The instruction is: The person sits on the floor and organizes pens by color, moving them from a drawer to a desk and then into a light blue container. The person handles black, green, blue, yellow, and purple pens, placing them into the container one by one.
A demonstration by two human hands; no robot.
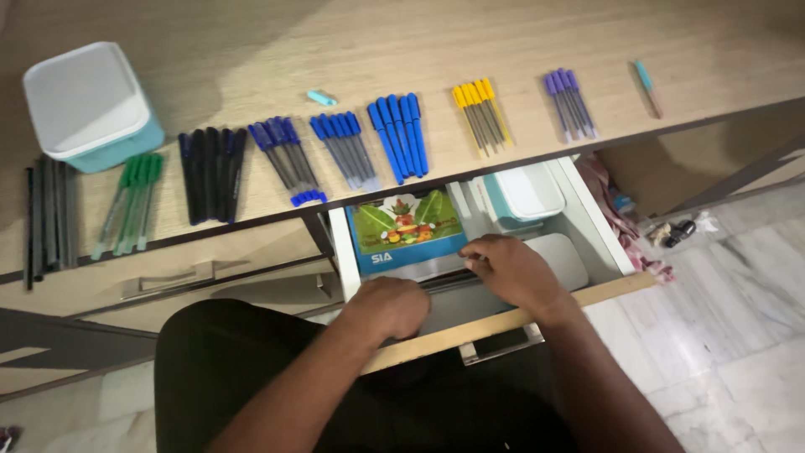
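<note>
Lower centre of the frame: both hands are inside an open drawer (605,243). The left hand (387,307) is curled into a loose fist, knuckles up; I cannot tell what, if anything, it grips. The right hand (508,267) lies palm down, fingers pressed together at their tips on a bundle of dark pens (443,280) lying crosswise in the drawer, between the 2 hands and touching the right fingertips.

Risk, as a judgement: the bundle is held only at 1 end, so pens could slip loose and roll under the illustrated box (405,228) just beyond. The drawer front sits close to the wrists; a push from the lap could pinch them.

Beyond the hands, a white-lidded teal container (523,195) stands in the drawer's rear. Further up, the desk top (251,59) carries sorted pen groups: green (132,201), black (211,172), blue (399,134), yellow (479,113), purple (569,103). A larger teal tub (90,105) sits upper left.
</note>
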